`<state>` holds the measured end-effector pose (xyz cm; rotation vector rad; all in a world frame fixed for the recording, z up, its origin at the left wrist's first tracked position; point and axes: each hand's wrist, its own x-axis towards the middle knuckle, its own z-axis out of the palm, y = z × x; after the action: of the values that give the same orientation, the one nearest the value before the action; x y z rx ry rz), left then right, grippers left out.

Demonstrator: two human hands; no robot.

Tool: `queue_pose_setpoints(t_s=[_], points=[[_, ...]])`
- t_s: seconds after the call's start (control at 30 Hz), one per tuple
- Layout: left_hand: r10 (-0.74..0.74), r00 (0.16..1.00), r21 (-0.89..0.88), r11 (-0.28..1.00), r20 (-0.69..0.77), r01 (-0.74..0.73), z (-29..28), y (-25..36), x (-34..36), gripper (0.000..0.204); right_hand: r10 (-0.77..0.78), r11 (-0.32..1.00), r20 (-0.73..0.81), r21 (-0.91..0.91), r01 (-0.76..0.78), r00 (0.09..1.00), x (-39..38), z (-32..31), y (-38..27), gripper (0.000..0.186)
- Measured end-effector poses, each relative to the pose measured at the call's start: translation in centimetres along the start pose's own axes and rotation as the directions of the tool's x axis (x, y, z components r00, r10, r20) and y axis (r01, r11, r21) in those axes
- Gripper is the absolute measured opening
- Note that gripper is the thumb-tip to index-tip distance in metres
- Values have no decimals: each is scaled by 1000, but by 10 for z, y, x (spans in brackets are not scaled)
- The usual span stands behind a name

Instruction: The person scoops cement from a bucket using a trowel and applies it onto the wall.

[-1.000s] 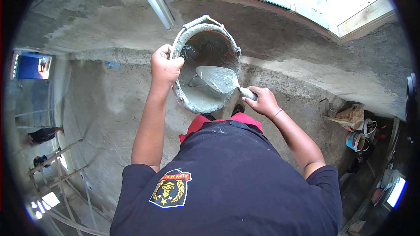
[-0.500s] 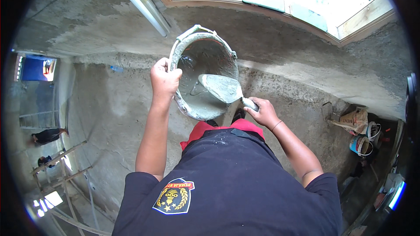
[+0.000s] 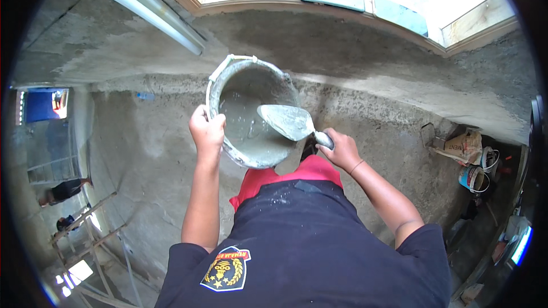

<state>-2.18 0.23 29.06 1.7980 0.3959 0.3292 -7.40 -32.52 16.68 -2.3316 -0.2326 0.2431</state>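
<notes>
Steel trowel [image 3: 288, 121] in right hand [image 3: 342, 149] points left over bucket [image 3: 251, 114].

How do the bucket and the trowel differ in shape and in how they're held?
The bucket is round and deep; the trowel is flat and pointed. The left hand grips the bucket's rim, while the right hand holds the trowel by its handle, blade over the bucket. Both are grey with wet mortar.

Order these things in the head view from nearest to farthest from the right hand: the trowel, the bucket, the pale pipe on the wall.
1. Trowel: held in the right hand, blade pointing left.
2. Bucket: just left of it, gripped at the rim by the left hand.
3. Pale pipe: far upper left, on the wall.
</notes>
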Motion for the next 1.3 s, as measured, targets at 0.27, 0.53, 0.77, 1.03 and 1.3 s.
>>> queue_pose_setpoints(t_s=[0.27, 0.53, 0.77, 1.03, 1.3], points=[[-149, 988, -49, 988, -29, 147, -13, -60, 29, 15, 25, 991, -15, -133, -27, 1000, 21, 20, -12, 37], [-282, 959, -55, 958, -33, 280, -21, -113, 63, 13, 229, 962, 71, -167, -215, 971, 53, 74, -29, 41], [-242, 970, -73, 968, -27, 239, -20, -168, 81, 15, 278, 933, 114, -268, -240, 954, 81, 110, -17, 42], [-187, 976, -51, 982, -109, 182, -17, -205, 88, 9, 284, 926, 141, -297, -233, 948, 99, 122, 11, 40], [-221, 968, -47, 975, -116, 217, -11, -222, 85, 9, 277, 933, 134, -272, -234, 951, 106, 129, 35, 42]])
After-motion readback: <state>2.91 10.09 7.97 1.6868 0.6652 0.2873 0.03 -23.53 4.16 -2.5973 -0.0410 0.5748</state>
